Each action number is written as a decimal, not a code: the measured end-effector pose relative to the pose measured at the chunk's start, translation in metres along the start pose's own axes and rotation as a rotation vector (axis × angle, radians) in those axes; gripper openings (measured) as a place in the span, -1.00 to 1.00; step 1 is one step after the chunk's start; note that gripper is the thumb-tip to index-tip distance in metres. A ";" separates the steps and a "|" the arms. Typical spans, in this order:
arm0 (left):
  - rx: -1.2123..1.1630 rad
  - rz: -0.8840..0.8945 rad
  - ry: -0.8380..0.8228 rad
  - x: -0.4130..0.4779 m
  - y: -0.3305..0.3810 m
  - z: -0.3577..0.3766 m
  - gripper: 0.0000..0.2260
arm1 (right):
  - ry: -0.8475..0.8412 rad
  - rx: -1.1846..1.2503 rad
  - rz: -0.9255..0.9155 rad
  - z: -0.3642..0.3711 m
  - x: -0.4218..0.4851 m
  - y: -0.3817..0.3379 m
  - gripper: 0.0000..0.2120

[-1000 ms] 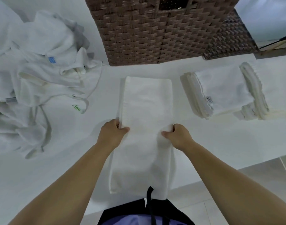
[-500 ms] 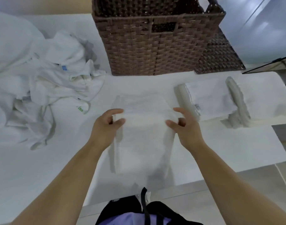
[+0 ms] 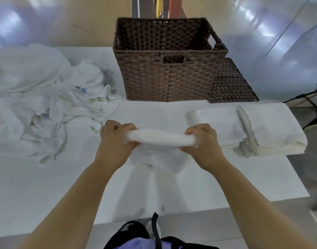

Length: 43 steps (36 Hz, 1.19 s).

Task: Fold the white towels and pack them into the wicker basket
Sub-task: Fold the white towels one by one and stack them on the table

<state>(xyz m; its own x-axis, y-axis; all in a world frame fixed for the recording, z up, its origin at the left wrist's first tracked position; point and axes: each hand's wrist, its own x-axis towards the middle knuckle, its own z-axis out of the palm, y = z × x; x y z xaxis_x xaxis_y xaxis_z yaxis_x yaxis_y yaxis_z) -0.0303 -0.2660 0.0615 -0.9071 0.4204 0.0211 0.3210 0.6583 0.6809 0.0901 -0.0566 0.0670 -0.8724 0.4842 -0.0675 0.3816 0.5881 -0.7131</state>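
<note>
Gripping the towel point(image 3: 160, 139) at either end of its fold, both hands point(image 3: 116, 136) point(image 3: 202, 139) hold it above the worktop point(image 3: 46, 186), near the basket point(image 3: 169, 76). Soft and light, it would sag unless held by both ends.

Landmark: wicker basket point(image 3: 154, 83), upright on the white table point(image 3: 37, 186), mouth open upward.
Above basket: open from the near side; the near rim is the edge to pass over.
In front of basket: bare strip of table, then the held towel point(image 3: 161, 137), gripped at its ends by the left hand point(image 3: 116, 139) and right hand point(image 3: 204, 141).
Left of basket: crumpled towel pile point(image 3: 55, 105) reaches near its lower corner and blocks low passage.
Right of basket: flat wicker lid point(image 3: 229, 85) lies against its wall.
Front-right of basket: folded towel stack point(image 3: 262, 130), just beside the right hand.
</note>
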 end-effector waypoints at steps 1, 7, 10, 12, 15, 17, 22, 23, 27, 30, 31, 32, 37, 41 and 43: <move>0.008 0.021 -0.002 -0.002 0.000 -0.001 -0.76 | -0.015 0.023 -0.021 -0.002 -0.001 0.001 -0.73; -0.164 0.012 -0.196 -0.004 -0.001 -0.012 -0.81 | -0.168 0.162 0.037 -0.013 -0.008 0.007 -0.73; -0.262 -0.048 -0.218 0.000 -0.005 -0.013 -0.81 | -0.184 0.230 0.117 -0.015 -0.005 0.004 -0.72; -0.319 -0.091 -0.226 0.004 -0.006 -0.012 -0.82 | -0.170 0.268 0.157 -0.014 -0.002 0.001 -0.69; -0.308 -0.167 -0.225 0.014 -0.012 -0.004 -0.72 | -0.114 0.253 0.221 -0.005 0.007 0.001 -0.60; -0.225 -0.195 -0.213 0.021 -0.020 0.005 -0.56 | -0.081 0.184 0.281 0.005 0.014 0.007 -0.47; -0.062 -0.242 -0.282 0.025 -0.047 0.029 -0.47 | -0.169 -0.054 0.408 0.027 0.017 0.032 -0.30; -0.035 -0.256 -0.315 0.023 -0.051 0.033 -0.47 | -0.203 -0.094 0.423 0.030 0.014 0.036 -0.31; 0.058 -0.333 -0.452 0.010 -0.067 0.048 -0.41 | -0.341 -0.197 0.487 0.044 -0.001 0.049 -0.35; 0.083 -0.382 -0.533 -0.001 -0.073 0.057 -0.38 | -0.408 -0.241 0.519 0.056 -0.013 0.056 -0.36; 0.074 -0.393 -0.554 -0.005 -0.074 0.059 -0.40 | -0.431 -0.247 0.528 0.060 -0.017 0.059 -0.36; 0.063 -0.402 -0.571 -0.009 -0.074 0.061 -0.43 | -0.452 -0.245 0.540 0.065 -0.020 0.061 -0.37; 0.052 -0.404 -0.620 -0.018 -0.083 0.075 -0.51 | -0.478 -0.201 0.603 0.088 -0.028 0.063 -0.45; 0.065 -0.433 -0.666 -0.014 -0.084 0.081 -0.44 | -0.480 -0.251 0.631 0.099 -0.029 0.058 -0.47; 0.013 -0.448 -0.671 -0.012 -0.086 0.083 -0.46 | -0.483 -0.277 0.642 0.101 -0.028 0.057 -0.48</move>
<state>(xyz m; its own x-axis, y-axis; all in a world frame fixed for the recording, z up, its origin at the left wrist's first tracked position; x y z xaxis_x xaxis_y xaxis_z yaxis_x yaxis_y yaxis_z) -0.0243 -0.2753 -0.0583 -0.5947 0.3974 -0.6989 -0.0273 0.8588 0.5116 0.1054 -0.1024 -0.0424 -0.4716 0.4854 -0.7362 0.8532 0.4619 -0.2421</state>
